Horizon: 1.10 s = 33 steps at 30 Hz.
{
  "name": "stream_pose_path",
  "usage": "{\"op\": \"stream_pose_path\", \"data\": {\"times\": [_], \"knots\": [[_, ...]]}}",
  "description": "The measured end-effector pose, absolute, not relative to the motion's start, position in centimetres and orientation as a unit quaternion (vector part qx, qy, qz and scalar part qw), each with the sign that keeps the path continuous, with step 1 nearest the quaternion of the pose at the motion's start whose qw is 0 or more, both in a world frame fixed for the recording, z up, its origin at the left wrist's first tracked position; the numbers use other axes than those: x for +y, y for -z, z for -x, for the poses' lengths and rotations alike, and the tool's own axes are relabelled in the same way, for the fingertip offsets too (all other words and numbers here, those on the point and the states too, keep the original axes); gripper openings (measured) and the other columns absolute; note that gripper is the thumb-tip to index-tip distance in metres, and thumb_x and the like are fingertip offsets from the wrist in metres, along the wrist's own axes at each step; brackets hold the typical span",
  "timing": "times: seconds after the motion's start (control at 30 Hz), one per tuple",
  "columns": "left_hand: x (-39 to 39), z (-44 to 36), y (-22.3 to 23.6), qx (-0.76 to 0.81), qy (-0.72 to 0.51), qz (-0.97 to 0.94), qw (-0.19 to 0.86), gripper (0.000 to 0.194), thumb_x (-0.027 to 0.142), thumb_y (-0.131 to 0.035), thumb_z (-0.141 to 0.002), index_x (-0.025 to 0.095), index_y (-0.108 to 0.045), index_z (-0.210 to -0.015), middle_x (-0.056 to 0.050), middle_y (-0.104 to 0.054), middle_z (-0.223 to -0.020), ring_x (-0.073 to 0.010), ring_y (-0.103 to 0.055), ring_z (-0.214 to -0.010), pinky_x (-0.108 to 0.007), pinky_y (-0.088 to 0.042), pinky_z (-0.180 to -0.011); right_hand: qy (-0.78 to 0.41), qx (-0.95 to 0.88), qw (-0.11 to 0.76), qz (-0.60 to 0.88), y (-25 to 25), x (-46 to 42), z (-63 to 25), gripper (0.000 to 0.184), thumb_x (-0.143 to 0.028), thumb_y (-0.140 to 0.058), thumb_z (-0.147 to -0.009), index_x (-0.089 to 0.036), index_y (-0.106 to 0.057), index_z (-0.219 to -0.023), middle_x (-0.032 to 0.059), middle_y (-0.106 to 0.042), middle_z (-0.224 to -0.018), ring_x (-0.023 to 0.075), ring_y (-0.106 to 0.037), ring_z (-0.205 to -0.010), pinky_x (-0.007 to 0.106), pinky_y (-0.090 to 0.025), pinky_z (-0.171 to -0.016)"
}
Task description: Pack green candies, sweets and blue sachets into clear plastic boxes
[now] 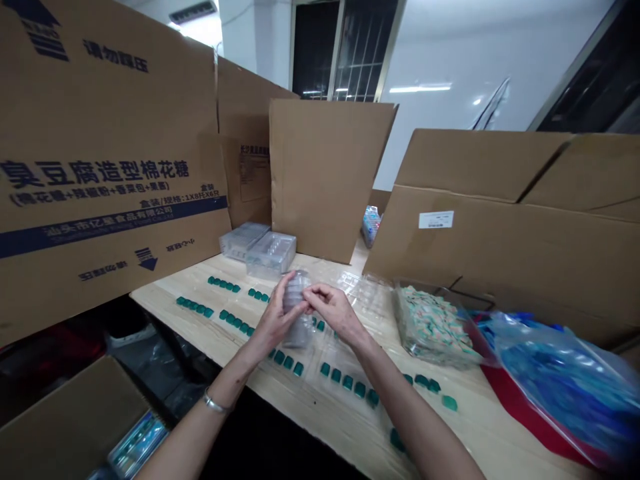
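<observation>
Over the middle of the table, my left hand [274,319] grips a clear plastic piece [299,331] that looks like a stack of thin trays or lids. My right hand [336,311] pinches at its near right edge, the thumb and fingertips pressed together close to my left thumb. What lies between the right fingertips is too small to make out. Short rows of small dark green blocks [348,382] lie on the table under and around my hands, several to a row. Clear moulded trays [361,288] lie flat just beyond my right hand.
Clear plastic boxes [271,253] stand at the back left. On the right are a clear bin of small wrapped packets [434,323] and a red basin [520,400] with blue bags. Cardboard boxes [330,180] wall the far side. An open carton [75,420] sits below left.
</observation>
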<state>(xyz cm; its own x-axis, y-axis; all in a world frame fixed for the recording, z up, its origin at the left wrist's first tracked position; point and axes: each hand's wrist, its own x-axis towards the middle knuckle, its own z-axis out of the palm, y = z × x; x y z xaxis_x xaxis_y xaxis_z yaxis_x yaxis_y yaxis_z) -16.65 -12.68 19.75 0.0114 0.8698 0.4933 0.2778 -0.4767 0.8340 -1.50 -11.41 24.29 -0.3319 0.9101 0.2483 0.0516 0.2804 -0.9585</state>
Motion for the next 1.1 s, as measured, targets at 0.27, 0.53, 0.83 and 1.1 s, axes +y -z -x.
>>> {"op": "stream_pose_path", "data": {"times": [0.27, 0.53, 0.83, 1.1], "knots": [[-12.4, 16.6, -19.5, 0.437, -0.496, -0.713, 0.234, 0.069, 0.042, -0.056, -0.084, 0.022, -0.025, -0.142, -0.012, -0.033, -0.147, -0.0247, -0.026, -0.137, -0.042, -0.024, -0.111, -0.548, -0.615, 0.441, 0.357, -23.8, -11.1, 0.8, 0.028, -0.044, -0.065, -0.072, -0.016, -0.068, -0.075, -0.0015, -0.062, -0.062, 0.0107, -0.057, -0.056, 0.023, -0.046, -0.059], [-12.3, 16.1, -19.2, 0.447, -0.501, -0.703, 0.235, 0.063, 0.042, -0.051, -0.087, 0.022, -0.027, -0.142, -0.012, -0.035, -0.145, -0.0236, -0.030, -0.136, -0.040, -0.027, -0.110, -0.521, -0.595, 0.478, 0.383, -23.0, -10.8, 1.3, 0.026, -0.043, -0.066, -0.071, -0.017, -0.066, -0.070, -0.0010, -0.062, -0.059, 0.0121, -0.057, -0.053, 0.024, -0.048, -0.057], [-12.1, 16.0, -19.1, 0.448, -0.494, -0.713, 0.217, 0.062, 0.041, -0.051, -0.087, 0.022, -0.028, -0.142, -0.013, -0.039, -0.142, -0.0238, -0.032, -0.134, -0.041, -0.029, -0.109, -0.548, -0.586, 0.473, 0.362, -23.3, -10.5, 0.9, 0.030, -0.044, -0.069, -0.068, -0.015, -0.069, -0.077, -0.0001, -0.064, -0.068, 0.0110, -0.057, -0.060, 0.023, -0.049, -0.061], [-12.2, 16.2, -19.0, 0.451, -0.487, -0.715, 0.220, 0.064, 0.041, -0.053, -0.086, 0.025, -0.028, -0.142, -0.013, -0.041, -0.141, -0.0225, -0.035, -0.133, -0.042, -0.028, -0.109, -0.563, -0.594, 0.462, 0.343, -22.9, -10.5, 0.8, 0.031, -0.046, -0.067, -0.071, -0.015, -0.067, -0.073, -0.0007, -0.061, -0.065, 0.0107, -0.055, -0.060, 0.023, -0.047, -0.062]]}}
